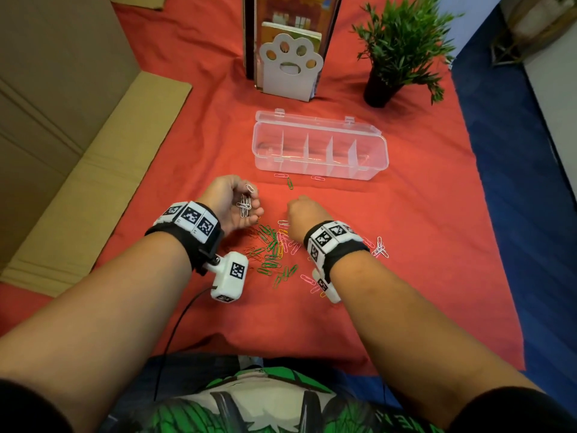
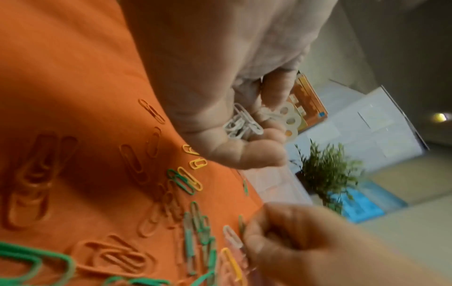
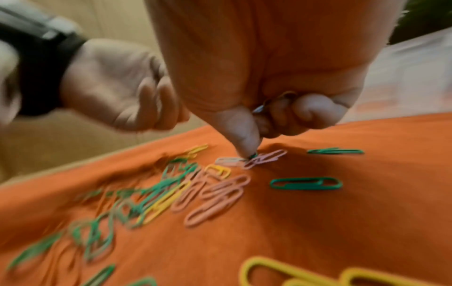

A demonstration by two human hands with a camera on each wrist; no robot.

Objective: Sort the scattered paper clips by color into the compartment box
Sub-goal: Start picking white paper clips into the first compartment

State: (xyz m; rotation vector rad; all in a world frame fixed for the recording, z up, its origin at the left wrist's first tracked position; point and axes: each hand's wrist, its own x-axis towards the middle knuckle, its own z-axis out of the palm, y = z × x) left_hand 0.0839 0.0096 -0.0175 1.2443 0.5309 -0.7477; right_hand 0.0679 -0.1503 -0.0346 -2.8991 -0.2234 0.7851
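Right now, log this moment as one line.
left hand: cups white clips | right hand: picking from pile | box: open, empty

Place: my desk corner at home or in an office; I cannot tell which.
Signs: books in a paw-shaped bookend (image 1: 288, 68), potted plant (image 1: 399, 48), cardboard box (image 1: 56, 98).

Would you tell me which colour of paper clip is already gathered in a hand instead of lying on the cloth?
The white clips: a bunch lies in the cupped left hand, while the green clips lie on the red cloth.
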